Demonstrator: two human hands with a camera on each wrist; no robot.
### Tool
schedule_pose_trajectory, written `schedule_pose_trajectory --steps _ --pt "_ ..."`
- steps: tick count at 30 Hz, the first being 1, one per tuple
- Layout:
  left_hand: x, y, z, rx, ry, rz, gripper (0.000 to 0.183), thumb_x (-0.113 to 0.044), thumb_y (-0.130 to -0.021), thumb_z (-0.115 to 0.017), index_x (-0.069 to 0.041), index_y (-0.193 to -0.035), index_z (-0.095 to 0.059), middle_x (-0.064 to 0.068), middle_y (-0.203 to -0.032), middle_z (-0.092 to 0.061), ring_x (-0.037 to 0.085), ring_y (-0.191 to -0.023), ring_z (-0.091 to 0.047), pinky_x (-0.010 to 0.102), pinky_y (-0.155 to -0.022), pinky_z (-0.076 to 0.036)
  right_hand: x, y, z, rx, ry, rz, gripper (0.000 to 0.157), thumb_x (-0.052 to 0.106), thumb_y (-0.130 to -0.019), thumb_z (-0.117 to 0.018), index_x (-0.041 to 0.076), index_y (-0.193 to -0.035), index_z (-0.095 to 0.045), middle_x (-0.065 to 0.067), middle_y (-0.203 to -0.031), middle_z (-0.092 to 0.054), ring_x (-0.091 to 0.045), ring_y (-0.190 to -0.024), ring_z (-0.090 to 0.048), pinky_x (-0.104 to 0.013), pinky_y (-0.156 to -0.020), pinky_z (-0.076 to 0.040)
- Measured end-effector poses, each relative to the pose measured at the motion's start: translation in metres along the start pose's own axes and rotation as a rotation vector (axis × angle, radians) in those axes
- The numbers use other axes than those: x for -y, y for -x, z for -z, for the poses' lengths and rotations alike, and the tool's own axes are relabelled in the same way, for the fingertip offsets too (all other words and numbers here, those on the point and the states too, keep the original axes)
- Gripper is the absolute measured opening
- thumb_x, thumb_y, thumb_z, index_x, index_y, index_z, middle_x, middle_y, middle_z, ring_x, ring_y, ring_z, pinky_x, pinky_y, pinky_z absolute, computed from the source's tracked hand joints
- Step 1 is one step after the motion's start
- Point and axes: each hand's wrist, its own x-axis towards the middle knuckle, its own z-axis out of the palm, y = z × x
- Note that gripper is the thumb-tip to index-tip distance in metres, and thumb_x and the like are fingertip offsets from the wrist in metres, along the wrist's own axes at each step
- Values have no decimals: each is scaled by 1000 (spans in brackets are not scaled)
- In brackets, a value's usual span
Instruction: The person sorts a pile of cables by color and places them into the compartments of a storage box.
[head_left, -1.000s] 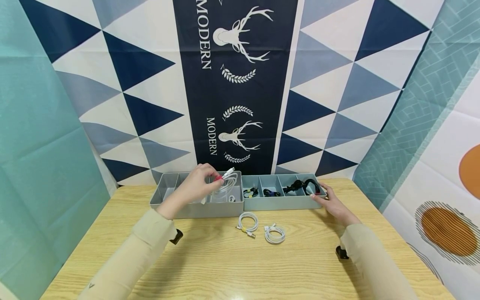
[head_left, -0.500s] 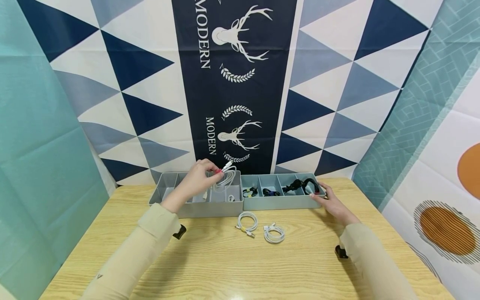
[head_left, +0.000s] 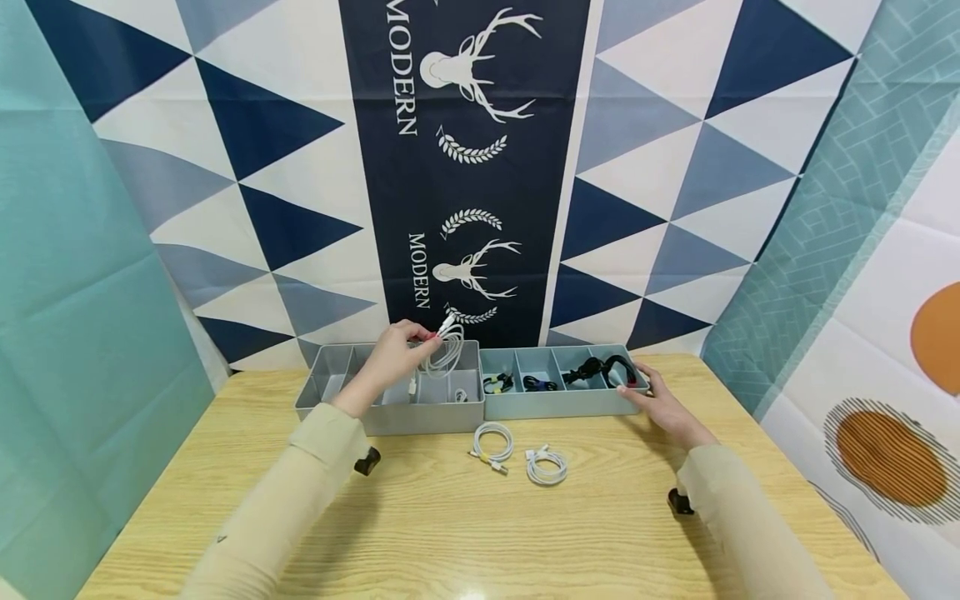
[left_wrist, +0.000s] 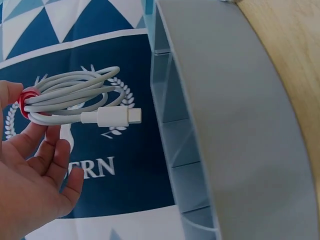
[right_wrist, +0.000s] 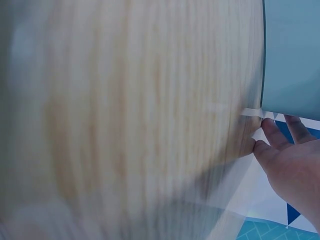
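Note:
My left hand (head_left: 392,360) pinches a coiled white charging cable (left_wrist: 75,92) at its red tie (left_wrist: 27,102). The coil hangs above the grey divided box (head_left: 423,421), plug end up in the head view, and a white USB-C plug (left_wrist: 112,116) sticks out of it in the left wrist view. At the right end of the blue-grey divided box (head_left: 558,407), my right hand (head_left: 669,414) touches the corner with thumb and fingertips, fingers loosely extended. Black cables (head_left: 588,369) lie in that box. Small white pieces (head_left: 461,395) sit in the grey one.
Two coiled white cables lie on the wooden table (head_left: 480,533) before the boxes: one with a yellow tie (head_left: 487,457), the other coil (head_left: 547,482) to its right. A patterned cloth (head_left: 465,183) hangs right behind the boxes.
My left hand has moved slightly up and away with the coiled cable, whose plug now points more upright. The right hand has stayed at the box corner.

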Motion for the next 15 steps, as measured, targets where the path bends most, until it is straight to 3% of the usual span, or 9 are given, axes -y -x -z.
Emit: schedule_pose_trajectory --steps 10,15 --pt "21 -6 -17 -103 33 57 28 -32 -84 -58 -4 -83 -65 8 -89 -56 20 -81 -50 31 -73 -41 4 2 -1 3 10 0 90 50 -84 -52 19 -143 8 -28 -144 8 -49 -129 -6 -65 -97 -11" --pt "28 -7 -23 -120 37 79 30 -33 -84 -58 -4 -85 -66 8 -90 -57 21 -82 -51 33 -74 -41 4 2 -1 1 15 0 90 51 -84 -52 19 -143 8 -29 -144 8 -49 -129 -6 -64 -97 -12"
